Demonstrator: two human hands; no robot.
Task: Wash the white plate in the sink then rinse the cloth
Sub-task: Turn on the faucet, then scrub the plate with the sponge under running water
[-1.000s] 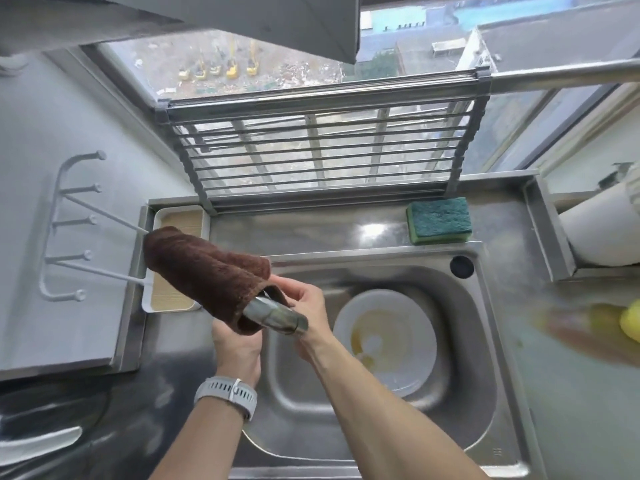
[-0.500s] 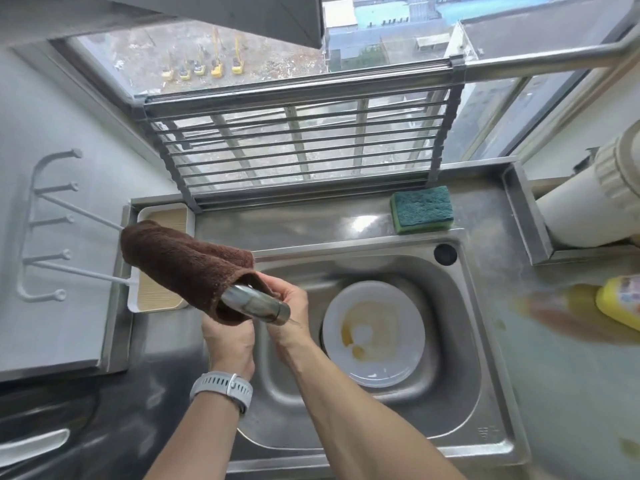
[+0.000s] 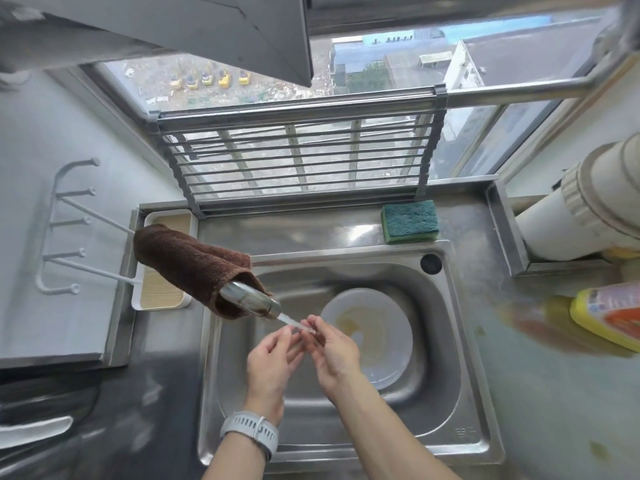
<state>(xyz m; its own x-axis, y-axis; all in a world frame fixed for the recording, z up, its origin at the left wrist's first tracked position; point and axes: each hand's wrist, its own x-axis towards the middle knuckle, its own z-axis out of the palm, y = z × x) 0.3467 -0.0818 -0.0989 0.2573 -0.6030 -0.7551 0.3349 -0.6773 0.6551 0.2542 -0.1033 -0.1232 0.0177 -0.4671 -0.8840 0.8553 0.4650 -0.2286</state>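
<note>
1. Both hands have left the tap and now meet under its running water, above the sink; a second ago they were up at the spout, just below the brown cloth.
2. The left hand wears a white watch on its wrist. Its fingers are loosely spread and released, holding nothing.
3. The right hand sits just beside the left, with fingertips close to the left fingertips. Its fingers are relaxed too, gripping nothing.
4. A thin stream of water runs from the tap onto the fingertips of both hands.
5. The brown cloth hangs draped over the neck of the tap, above the left edge of the sink. Neither hand touches it.
6. The white plate lies flat in the bottom of the steel sink, to the right of the hands. A yellow-brown smear marks its middle, and the right hand partly covers its left edge.
7. On the steel worktop behind the sink, a green sponge lies near the back right corner of the basin.
8. A white tray with a tan insert sits left of the sink, partly under the cloth.
9. A metal rack stands against the window behind the worktop.
10. At the right edge of the view, a yellow bottle lies tilted, and a white pipe rises above it.
11. A white hook rail is fixed to the wall on the left.
</note>
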